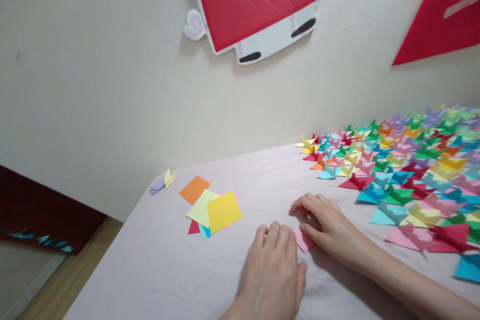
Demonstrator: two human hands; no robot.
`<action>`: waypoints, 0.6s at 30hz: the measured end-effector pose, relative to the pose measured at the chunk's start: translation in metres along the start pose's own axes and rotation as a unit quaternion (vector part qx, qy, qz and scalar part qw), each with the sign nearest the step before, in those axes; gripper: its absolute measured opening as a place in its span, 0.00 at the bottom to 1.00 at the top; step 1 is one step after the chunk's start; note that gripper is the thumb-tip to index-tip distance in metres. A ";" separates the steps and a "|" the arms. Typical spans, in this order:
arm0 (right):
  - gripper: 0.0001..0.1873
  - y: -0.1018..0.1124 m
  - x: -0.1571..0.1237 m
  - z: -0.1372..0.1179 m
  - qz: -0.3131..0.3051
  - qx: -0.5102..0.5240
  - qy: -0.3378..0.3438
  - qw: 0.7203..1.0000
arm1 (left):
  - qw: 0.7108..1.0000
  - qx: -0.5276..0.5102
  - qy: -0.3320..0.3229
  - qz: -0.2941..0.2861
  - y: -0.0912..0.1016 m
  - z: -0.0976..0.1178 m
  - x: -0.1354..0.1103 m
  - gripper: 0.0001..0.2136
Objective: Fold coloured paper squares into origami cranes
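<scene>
A small piece of pink paper lies on the pale cloth between my hands, partly covered by them. My left hand rests palm down over the paper's left side. Its fingers are bent and close together, pressing the paper against the surface, and the fingertips are partly hidden. From the right, my right hand reaches in with its thumb at the paper's upper edge. Its other fingers curve forward with a gap between them and the thumb. Whether the paper is folded beneath my hands I cannot tell.
Square paper sheets in several colours overlap left of my hands. Two small folded papers, yellow and purple, sit at the far left corner. Rows of colourful origami cranes fill the right side. The wall borders the far edge.
</scene>
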State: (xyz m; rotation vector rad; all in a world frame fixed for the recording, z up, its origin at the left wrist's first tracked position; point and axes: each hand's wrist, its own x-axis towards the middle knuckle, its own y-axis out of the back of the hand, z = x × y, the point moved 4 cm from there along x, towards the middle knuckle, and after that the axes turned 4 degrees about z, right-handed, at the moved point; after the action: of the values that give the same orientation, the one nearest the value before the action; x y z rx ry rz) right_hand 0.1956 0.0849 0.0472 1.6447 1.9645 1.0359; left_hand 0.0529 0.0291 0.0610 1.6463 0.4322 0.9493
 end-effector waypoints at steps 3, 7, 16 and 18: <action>0.16 0.001 0.000 -0.002 -0.006 0.000 -0.002 1.000 | 0.999 0.037 -0.004 0.029 0.003 0.000 -0.001 0.15; 0.15 0.002 0.001 -0.003 -0.004 -0.002 0.000 1.000 | 0.998 0.041 0.024 0.028 -0.001 -0.004 -0.006 0.14; 0.12 0.000 -0.002 -0.004 0.018 -0.013 0.013 1.000 | 1.000 -0.023 0.008 0.000 -0.006 -0.009 -0.008 0.20; 0.10 -0.001 -0.002 -0.003 0.024 -0.019 0.016 0.999 | 0.999 -0.036 0.013 -0.002 -0.005 -0.009 -0.006 0.19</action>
State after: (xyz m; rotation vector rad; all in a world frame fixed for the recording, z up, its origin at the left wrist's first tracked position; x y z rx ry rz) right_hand 0.1931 0.0818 0.0482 1.6737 1.9217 1.1161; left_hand 0.0432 0.0318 0.0546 1.5682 0.4137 0.9724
